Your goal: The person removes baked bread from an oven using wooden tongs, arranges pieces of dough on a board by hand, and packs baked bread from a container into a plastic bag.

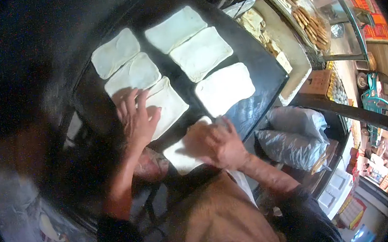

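Note:
Several flat, pale rectangular dough sheets lie in two columns on a dark griddle surface (254, 43). My left hand (138, 117) rests with fingers spread at the left edge of the lowest sheet in the left column (168, 102), its fingertips over the sheet above (134, 74). My right hand (225, 143) is over the nearest sheet (183, 157), at the front edge; its fingers are bent and blurred, so their grip cannot be made out. Just beyond my right hand lies a bright white sheet (226, 89).
To the right, a tray (299, 69) holds flatbread pieces, with fried dough sticks (309, 28) behind glass. Filled plastic bags (290, 141) sit beside the griddle's right corner. Eggs (337, 87) and a cardboard box (314, 83) stand farther right.

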The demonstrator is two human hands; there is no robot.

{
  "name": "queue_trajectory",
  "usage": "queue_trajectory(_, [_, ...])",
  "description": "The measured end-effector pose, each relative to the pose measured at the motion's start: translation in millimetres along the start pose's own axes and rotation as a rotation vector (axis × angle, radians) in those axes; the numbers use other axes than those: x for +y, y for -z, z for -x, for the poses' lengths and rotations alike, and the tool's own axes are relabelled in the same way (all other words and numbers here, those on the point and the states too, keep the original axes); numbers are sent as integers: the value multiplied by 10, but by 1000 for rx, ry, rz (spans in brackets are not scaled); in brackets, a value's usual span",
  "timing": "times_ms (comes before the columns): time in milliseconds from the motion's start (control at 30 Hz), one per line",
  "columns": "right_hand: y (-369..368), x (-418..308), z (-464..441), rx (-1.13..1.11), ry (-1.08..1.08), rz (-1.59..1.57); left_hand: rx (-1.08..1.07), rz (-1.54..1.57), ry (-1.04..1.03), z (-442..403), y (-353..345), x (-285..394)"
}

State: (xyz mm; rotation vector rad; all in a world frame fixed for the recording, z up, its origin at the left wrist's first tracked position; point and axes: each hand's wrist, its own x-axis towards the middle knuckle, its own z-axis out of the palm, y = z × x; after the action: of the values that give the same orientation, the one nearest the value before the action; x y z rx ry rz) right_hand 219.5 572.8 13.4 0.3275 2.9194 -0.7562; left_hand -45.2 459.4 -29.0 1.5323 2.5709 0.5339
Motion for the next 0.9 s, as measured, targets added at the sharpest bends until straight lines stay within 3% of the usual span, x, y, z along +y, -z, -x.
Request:
queue_trajectory(67, [57, 194, -99, 180, -137, 164, 11, 12, 89, -6, 52, -111])
queue_trajectory(133, [146, 379, -228, 180, -288, 221, 58, -9, 113, -74, 68, -197])
queue_trajectory(200, [193, 407, -266, 150, -175, 193, -108, -34, 43, -169, 77, -234])
queue_trajectory(300, [313, 294, -356, 178, -79, 198, -122, 54, -31, -272, 142, -247])
queue_trajectory(367, [321, 387, -439, 136, -139, 187, -72, 125, -121, -345, 133, -342])
queue_trajectory(400, [327, 439, -497, 86, -206, 171, -66, 122, -115, -388, 97, -438])
queue_trajectory(467, [431, 532, -753, 155, -240, 166, -36, 339, 130, -512, 13, -660])
queue_trajectory(533, [377, 787, -1015, 342, -171, 306, 116, 121, 168, -713, 29, -831])
queue_trajectory(600, [389, 932, -1218, 283, -228, 329, 137, -99, 296, -895, 83, -828])
queue_trajectory(633, [390, 950, -1267, 225, -285, 347, 136, -97, 294, -948, 68, -854])
queue_trajectory(700, [436, 915, -1278, 181, -255, 381, -158, -85, 171, -1022, 72, -884])
queue_trajectory(800, [429, 818, -1210, 115, -238, 389, -138, 17, 126, -924, 89, -745])
queue_trajectory(900, [432, 746, -1060, 214, -219, 329, -95, -1, 129, -642, 103, -476])
